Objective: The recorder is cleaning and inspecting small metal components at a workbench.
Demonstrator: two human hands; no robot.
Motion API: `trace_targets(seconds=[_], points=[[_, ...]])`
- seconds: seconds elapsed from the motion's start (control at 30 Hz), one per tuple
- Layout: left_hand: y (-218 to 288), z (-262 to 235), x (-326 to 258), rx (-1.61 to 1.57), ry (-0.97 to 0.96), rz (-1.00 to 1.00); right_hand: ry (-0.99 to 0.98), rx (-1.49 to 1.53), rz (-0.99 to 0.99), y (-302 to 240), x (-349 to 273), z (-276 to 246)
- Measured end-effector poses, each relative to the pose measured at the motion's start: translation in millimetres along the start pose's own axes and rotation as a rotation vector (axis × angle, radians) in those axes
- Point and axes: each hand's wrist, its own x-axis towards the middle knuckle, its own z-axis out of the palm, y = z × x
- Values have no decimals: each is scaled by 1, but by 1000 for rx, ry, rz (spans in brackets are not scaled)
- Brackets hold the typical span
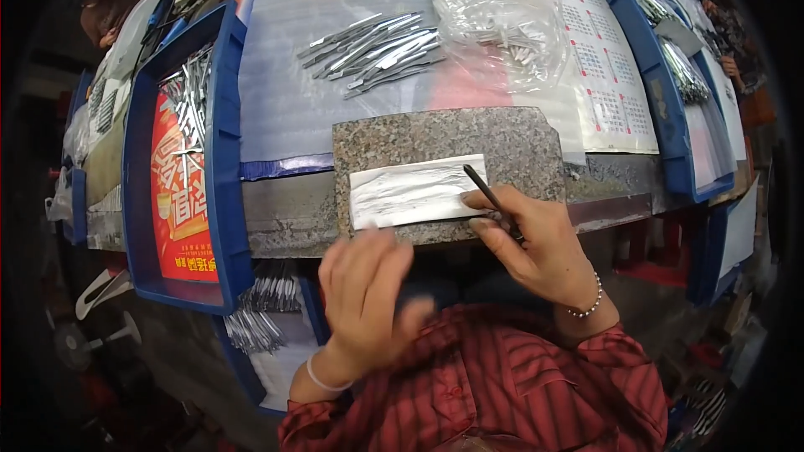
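A: At the left edge of the bench, what sits there?

B: A blue tray (222, 159) with raised walls, a red printed sheet (180, 201) lining its floor and thin metal pieces (194, 100) heaped at its far end. More metal pieces (264, 310) lie in a lower tray just beneath its near corner

A: And room to move in the middle?

B: A bare strip of clear plastic sheet (280, 92) runs between the tray and a loose pile of silver blades (377, 50). Nearer, a speckled stone slab (511, 146) reaches the bench's front edge, with a white rectangular strip (410, 192) lying flat on it

A: The hands?

B: The left hand (364, 293) hovers blurred below the slab's near edge, fingers spread apart, holding nothing. The right hand (532, 243) has its grip closed on a thin dark tool (490, 197), whose tip is at the strip's right end

A: Further right?

B: A clear bag (502, 17) of small parts, then a white calendar sheet (611, 92) with red and blue grids, then another blue tray (662, 117) at the bench's right edge
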Motion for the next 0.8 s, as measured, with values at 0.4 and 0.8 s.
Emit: trace_targets(seconds=[0.4,0.8], points=[[-23,17,7,191,-96,-95,12,51,-26,3,0,-10],[92,6,24,-1979,19,816,-42,446,190,26,-11,-28]])
